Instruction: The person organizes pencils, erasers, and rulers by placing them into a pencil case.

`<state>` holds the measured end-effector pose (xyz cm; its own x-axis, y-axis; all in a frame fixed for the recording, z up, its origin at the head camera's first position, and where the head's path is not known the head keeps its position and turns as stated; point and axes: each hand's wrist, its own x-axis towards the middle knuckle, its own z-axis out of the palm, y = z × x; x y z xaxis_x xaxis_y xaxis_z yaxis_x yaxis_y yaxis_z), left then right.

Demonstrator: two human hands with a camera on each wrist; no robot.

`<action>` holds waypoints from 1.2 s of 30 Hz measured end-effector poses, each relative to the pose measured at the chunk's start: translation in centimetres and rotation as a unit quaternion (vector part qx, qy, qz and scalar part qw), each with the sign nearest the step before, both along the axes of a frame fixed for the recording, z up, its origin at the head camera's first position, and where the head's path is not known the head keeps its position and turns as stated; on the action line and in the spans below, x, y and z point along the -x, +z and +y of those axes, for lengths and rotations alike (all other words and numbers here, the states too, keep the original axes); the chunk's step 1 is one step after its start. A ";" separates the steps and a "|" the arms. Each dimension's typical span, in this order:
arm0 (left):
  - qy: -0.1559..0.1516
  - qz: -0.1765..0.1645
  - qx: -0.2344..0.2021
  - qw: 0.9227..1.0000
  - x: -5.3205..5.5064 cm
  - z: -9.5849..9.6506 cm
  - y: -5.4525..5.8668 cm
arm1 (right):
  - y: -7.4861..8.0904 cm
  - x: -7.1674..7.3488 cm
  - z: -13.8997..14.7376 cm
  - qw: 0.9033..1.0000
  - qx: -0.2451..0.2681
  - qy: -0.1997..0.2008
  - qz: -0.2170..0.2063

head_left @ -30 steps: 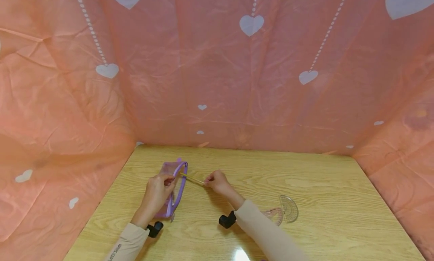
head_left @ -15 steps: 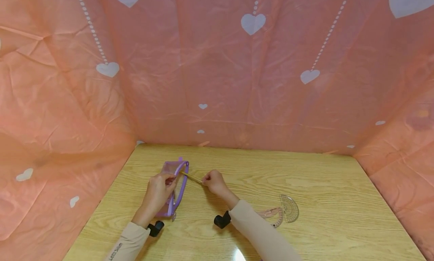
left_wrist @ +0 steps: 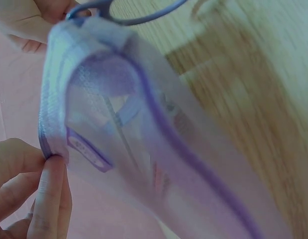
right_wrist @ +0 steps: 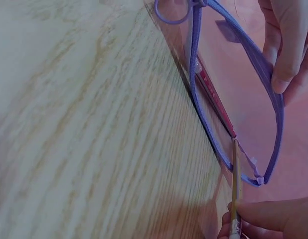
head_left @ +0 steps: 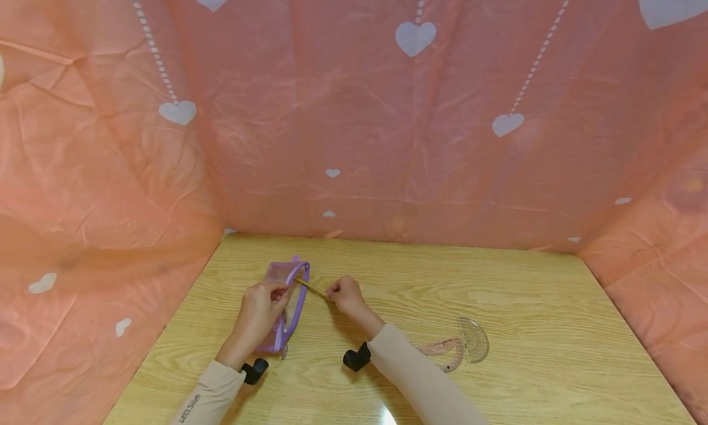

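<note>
A translucent purple zip pencil case (head_left: 296, 314) lies on its side at the table's left, its mouth spread toward the right. My left hand (head_left: 257, 311) pinches the zipper edge between thumb and fingers, as the left wrist view shows up close. From the other side my right hand (head_left: 348, 297) pinches a slim yellow pencil (head_left: 313, 287) near its end with the metal band. Its far end reaches into the case's mouth. Inside the case, the right wrist view shows a red pencil-like stick (right_wrist: 219, 102). A ring (right_wrist: 172, 11) hangs at the zipper's end.
A clear protractor (head_left: 473, 341) lies on the wooden table (head_left: 531, 302) right of the right sleeve. Against it lies a pinkish protractor (head_left: 456, 355), partly hidden by that sleeve. Pink cloth (head_left: 365, 118) with white hearts encloses the back and sides.
My right hand has moved slightly left, sliding the pencil further into the case's mouth. The left hand keeps its pinch on the zipper edge. More of the pinkish protractor shows.
</note>
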<state>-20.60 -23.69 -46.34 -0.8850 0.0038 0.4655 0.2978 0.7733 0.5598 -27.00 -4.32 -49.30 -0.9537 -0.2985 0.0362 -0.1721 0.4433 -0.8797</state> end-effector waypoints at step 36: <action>-0.011 -0.004 0.000 1.000 0.2 0.3 -0.1 | -0.1 -1.2 -2.1 0.997 0.045 -0.066 0.010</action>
